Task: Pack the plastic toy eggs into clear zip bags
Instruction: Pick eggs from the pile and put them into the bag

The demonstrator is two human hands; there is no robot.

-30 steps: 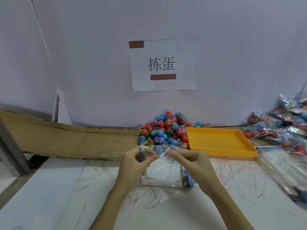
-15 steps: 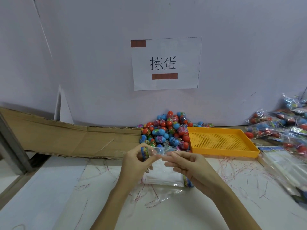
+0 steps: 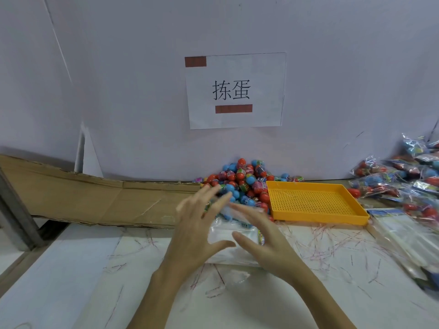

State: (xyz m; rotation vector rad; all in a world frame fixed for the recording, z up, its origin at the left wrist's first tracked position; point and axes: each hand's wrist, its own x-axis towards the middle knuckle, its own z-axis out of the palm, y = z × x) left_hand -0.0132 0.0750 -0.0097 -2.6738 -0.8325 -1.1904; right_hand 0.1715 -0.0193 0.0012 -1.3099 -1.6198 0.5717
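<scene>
A heap of red and blue plastic toy eggs [image 3: 244,181] lies against the back wall. In front of it a clear zip bag [image 3: 234,236] rests on the white table, a few eggs showing at its far end. My left hand [image 3: 197,226] and my right hand [image 3: 263,243] hover over the bag with fingers spread and straight, pointing toward the heap. Both are blurred by motion. Neither hand grips the bag; the right fingertips lie near its blurred mouth.
An orange perforated tray [image 3: 316,217] sits right of the heap. Filled bags of eggs [image 3: 389,184] pile up at the far right, with a stack of flat clear bags [image 3: 403,236] in front of them. Flattened cardboard [image 3: 95,198] lies at the left.
Both hands have let go of the bag's top edge, which they were pinching. Their fingers have spread open and reached forward toward the egg heap. The bag has dropped onto the table.
</scene>
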